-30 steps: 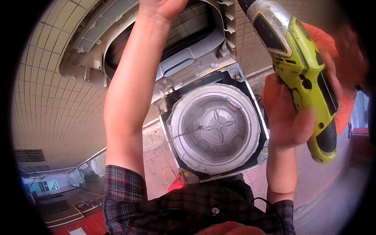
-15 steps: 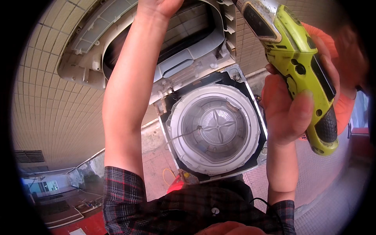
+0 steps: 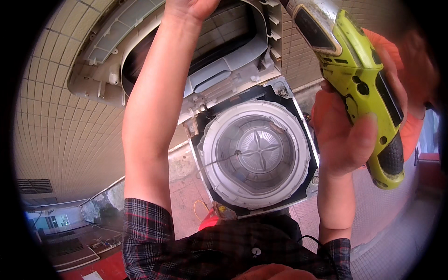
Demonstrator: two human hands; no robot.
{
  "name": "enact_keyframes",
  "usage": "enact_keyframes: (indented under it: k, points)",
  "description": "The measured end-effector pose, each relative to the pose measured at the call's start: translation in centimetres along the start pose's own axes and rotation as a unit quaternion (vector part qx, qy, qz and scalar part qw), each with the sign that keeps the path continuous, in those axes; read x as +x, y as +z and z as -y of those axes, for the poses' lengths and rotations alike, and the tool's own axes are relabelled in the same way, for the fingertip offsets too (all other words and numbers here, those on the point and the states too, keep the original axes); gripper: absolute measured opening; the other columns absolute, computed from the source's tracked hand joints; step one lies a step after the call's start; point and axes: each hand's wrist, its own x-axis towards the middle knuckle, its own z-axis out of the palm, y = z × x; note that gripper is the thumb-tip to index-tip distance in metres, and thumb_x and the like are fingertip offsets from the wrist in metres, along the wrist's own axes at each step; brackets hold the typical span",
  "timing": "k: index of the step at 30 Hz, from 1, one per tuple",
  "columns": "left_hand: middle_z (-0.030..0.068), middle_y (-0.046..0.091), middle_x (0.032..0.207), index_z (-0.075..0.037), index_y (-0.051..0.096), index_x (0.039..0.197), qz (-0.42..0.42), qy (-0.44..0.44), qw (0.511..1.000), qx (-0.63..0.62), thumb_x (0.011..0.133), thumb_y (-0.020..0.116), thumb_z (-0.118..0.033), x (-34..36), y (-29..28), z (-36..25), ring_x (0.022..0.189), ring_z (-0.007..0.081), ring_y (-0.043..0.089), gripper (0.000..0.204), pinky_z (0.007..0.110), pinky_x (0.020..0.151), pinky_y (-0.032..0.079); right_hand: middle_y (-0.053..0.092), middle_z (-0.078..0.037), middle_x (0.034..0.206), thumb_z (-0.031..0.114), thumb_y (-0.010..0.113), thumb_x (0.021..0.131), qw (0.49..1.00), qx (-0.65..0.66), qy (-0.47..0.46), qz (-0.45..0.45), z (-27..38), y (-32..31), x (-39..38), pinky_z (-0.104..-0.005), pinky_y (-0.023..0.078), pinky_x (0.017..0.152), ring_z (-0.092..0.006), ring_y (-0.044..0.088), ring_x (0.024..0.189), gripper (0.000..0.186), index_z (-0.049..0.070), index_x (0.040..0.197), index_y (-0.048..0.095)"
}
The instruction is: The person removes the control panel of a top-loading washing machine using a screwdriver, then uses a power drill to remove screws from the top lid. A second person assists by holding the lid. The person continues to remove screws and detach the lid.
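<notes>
Half the left hand [image 3: 191,7] is cut off, probably gripping the top panel [image 3: 186,51].

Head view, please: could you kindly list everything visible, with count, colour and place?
Washing machine: one, grey frame, centre, top opened.
Drum: one, white rim, grey inside, centre.
Top cover: one, beige, raised upper left.
Cordless screwdriver: one, lime green and black, upper right.
Tiled wall: beige, left.
Orange cable: one, on the floor below the machine.
Left hand: on the raised cover.
Right hand: gripping the screwdriver.
</notes>
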Motion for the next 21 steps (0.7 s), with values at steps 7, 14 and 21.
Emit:
enact_keyframes:
  k: [7,14,21]
  points:
    - [0.0291,0.054,0.141,0.018,0.041,0.140,-0.001,0.006,1.000,-0.003,0.109,0.037,-0.007,0.0,-0.4,0.1,0.128,0.0366,0.061,0.039,0.036,0.102,0.061,0.041,-0.022,0.155,0.041,0.059,0.099,1.000,-0.007,0.006,-0.018,0.0,0.4,0.0,-0.0432,0.059,0.092,-0.0365,0.059,0.126,0.066,0.006,0.151,0.037]
    - [0.0293,0.056,0.139,0.018,0.042,0.139,-0.001,0.006,1.000,0.002,0.109,0.037,-0.007,0.2,-0.3,0.0,0.126,0.0366,0.062,0.039,0.035,0.101,0.062,0.043,-0.023,0.151,0.043,0.059,0.098,1.000,-0.017,-0.012,-0.021,-0.4,0.4,0.7,-0.0409,0.059,0.089,-0.0345,0.061,0.120,0.066,0.005,0.149,0.040]
    - [0.0289,0.058,0.137,0.018,0.044,0.138,0.012,0.008,1.000,-0.012,0.109,0.036,-0.006,0.5,-0.7,0.2,0.126,0.0368,0.063,0.039,0.034,0.100,0.062,0.047,-0.022,0.149,0.040,0.057,0.100,0.995,0.093,-0.010,0.022,0.3,0.0,1.4,-0.0457,0.056,0.095,-0.0355,0.062,0.119,0.064,0.001,0.148,0.040]
